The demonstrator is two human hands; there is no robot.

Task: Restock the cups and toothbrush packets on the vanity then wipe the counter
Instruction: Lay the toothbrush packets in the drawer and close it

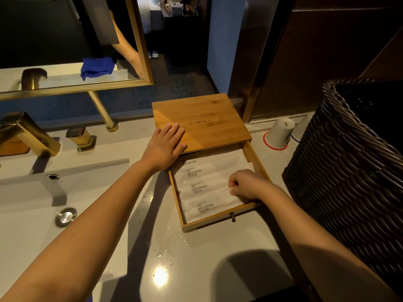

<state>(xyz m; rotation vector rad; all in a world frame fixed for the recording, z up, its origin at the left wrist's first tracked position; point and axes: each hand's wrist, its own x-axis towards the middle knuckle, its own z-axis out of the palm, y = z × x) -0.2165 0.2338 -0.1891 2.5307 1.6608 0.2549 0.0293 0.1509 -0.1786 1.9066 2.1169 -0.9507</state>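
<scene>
the left hand [166,146] is lying flat and open on the near left corner of the wooden box [201,122], fingers spread on its lid. the box is sitting on the pale worktop [196,258] with its drawer [220,222] pulled out toward the person. white toothbrush packets [205,188] are lying in the drawer in an overlapping row, each printed "brushing teeth". the right hand [246,185] is curling closed over the right ends of the packets, fingertips pinching the edge of one near the drawer's right wall. a small knob [233,216] is sticking out of the drawer front. a white cup [280,132] is standing upside down on a red-rimmed coaster [274,147] just right of the box, and a second cup [302,127] is partly hiding behind a dark wicker basket [349,182] at the right. to the left, a gold tap [28,136] is standing over the sink [32,214]. a blue cloth [98,67] is showing in the mirror [65,40]. water drops are glistening on the worktop near the drawer.
</scene>
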